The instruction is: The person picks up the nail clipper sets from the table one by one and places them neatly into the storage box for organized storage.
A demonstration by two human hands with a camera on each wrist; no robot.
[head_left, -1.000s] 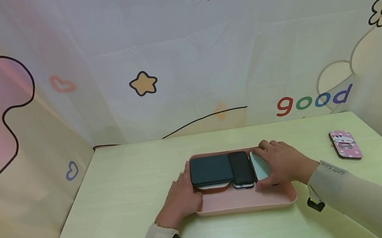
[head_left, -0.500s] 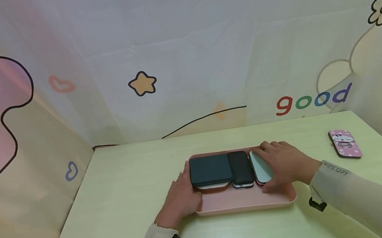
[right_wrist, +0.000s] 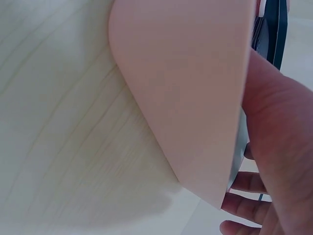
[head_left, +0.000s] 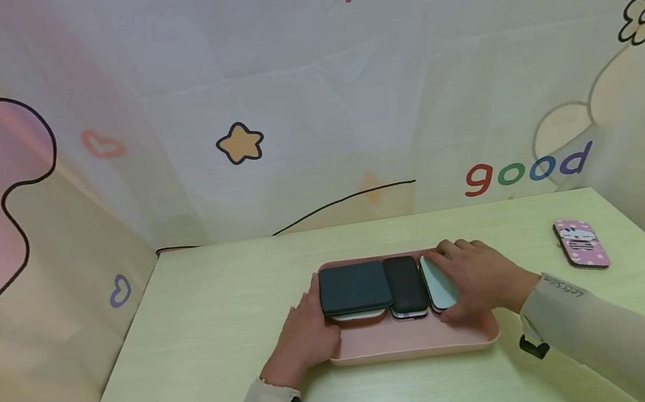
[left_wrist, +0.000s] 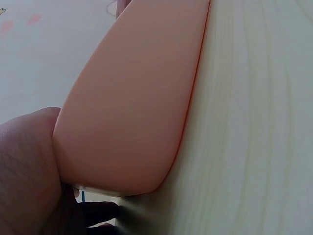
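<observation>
A pink tray (head_left: 406,345) lies on the table in the head view. My left hand (head_left: 302,339) holds its left end, thumb over the rim and fingers along the outer wall. A mint-green phone-like slab (head_left: 438,284) lies at the right inside the tray. My right hand (head_left: 477,275) reaches over the right rim and grips it, thumb at the near end and fingers at the far end. Left of it are a narrow black slab (head_left: 406,284), stacked on another, and a wide dark teal case (head_left: 354,288) above a pale-edged item. The tray wall (right_wrist: 186,88) fills much of the right wrist view.
A pink phone-shaped item (head_left: 582,244) with a cartoon print lies on the table (head_left: 196,359), right of the tray. A printed curtain (head_left: 306,92) stands behind the table and along both sides.
The right thumb has shifted slightly right along the near end of the mint slab, showing more of it. The left hand and tray have stayed put.
</observation>
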